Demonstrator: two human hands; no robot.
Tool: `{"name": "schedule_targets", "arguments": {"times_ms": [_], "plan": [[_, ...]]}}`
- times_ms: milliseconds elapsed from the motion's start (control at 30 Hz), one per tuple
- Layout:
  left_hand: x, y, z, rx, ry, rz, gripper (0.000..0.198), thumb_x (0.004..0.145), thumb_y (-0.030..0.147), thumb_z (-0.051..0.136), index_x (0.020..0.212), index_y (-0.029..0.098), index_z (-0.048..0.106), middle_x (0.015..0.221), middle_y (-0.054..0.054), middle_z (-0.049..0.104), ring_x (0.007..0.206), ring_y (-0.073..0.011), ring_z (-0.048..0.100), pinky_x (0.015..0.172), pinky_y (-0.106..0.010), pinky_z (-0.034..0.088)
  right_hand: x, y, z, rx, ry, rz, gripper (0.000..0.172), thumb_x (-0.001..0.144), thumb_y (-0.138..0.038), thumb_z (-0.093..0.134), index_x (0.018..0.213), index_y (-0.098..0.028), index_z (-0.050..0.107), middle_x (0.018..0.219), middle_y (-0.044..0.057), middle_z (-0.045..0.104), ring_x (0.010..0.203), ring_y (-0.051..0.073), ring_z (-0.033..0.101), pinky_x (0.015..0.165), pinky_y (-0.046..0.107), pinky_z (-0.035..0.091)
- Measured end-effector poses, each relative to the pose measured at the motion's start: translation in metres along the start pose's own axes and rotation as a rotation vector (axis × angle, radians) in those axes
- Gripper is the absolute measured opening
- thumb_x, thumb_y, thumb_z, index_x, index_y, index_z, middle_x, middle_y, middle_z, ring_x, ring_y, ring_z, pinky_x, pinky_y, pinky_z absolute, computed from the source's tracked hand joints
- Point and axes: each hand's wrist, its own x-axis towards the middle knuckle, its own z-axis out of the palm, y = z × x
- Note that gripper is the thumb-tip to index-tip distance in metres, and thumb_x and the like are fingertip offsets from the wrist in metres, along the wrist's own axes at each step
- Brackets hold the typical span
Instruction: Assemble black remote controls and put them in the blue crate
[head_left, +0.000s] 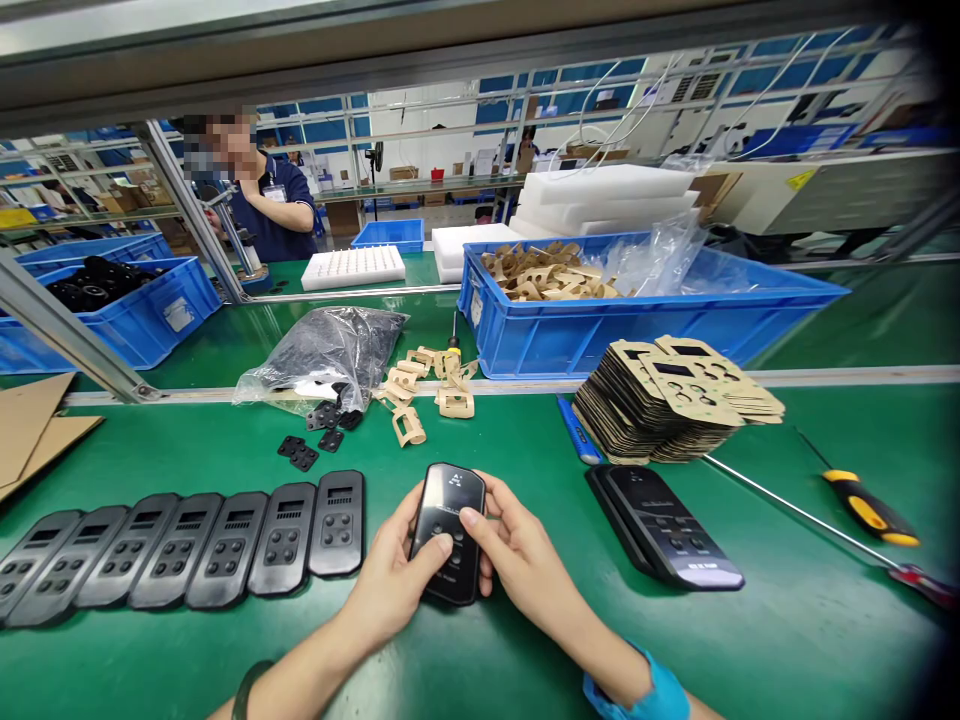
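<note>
Both my hands grip one black remote-like panel (448, 500) with a glossy face, held upright over the green table. My left hand (401, 565) wraps its left side, thumb pressed on the face. On the other side my right hand (517, 545) holds the edge, its thumb also on the front. To the left stands a row of several matte black housings (337, 525) with four-button pads and slotted windows. At the right lie stacked glossy black panels (667, 530). Behind them is a tall stack of tan backing sheets (660, 400) with cut-outs.
Loose black button pads (302, 452) and curled tan paper pieces (409, 425) lie beyond my hands, by a clear plastic bag (322, 350). A blue bin (637, 335) stands behind. A blue cutter (577, 430) and screwdrivers (870, 505) lie right. A person (274, 210) is across the bench.
</note>
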Motion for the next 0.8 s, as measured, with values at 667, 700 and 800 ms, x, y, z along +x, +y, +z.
{"name": "schedule_targets", "arguments": {"times_ms": [667,700,800], "plan": [[-0.002,-0.0048,0.0014,0.055,-0.058,-0.078,0.059,0.082,0.047,0.062,0.129,0.018,0.041,0.079,-0.007,0.068,0.067,-0.0241,0.067,0.055,-0.033,0.053,-0.0022,0.0028,0.0052,0.052,0.047,-0.049,0.046,0.087,-0.052,0.052,0.122,-0.023,0.04,0.078,-0.001,0.062,0.04,0.009,0.052,0.036,0.021,0.045],[-0.0017,-0.0057,0.0014,0.07,-0.039,-0.077,0.059,0.081,0.047,0.062,0.129,0.018,0.042,0.079,-0.007,0.068,0.066,-0.0244,0.066,0.054,-0.033,0.053,-0.0028,0.0036,0.0057,0.038,0.049,-0.064,0.046,0.088,-0.051,0.051,0.123,-0.023,0.04,0.075,-0.001,0.061,0.042,0.01,0.052,0.037,0.021,0.045],[-0.0015,-0.0088,0.0015,0.156,0.003,-0.035,0.058,0.082,0.047,0.06,0.129,0.019,0.043,0.089,-0.009,0.068,0.074,-0.0257,0.067,0.059,-0.035,0.054,-0.0032,0.0041,0.006,0.012,0.051,-0.106,0.047,0.09,-0.049,0.049,0.128,-0.024,0.038,0.078,0.0,0.061,0.049,0.013,0.054,0.043,0.024,0.047]]}}
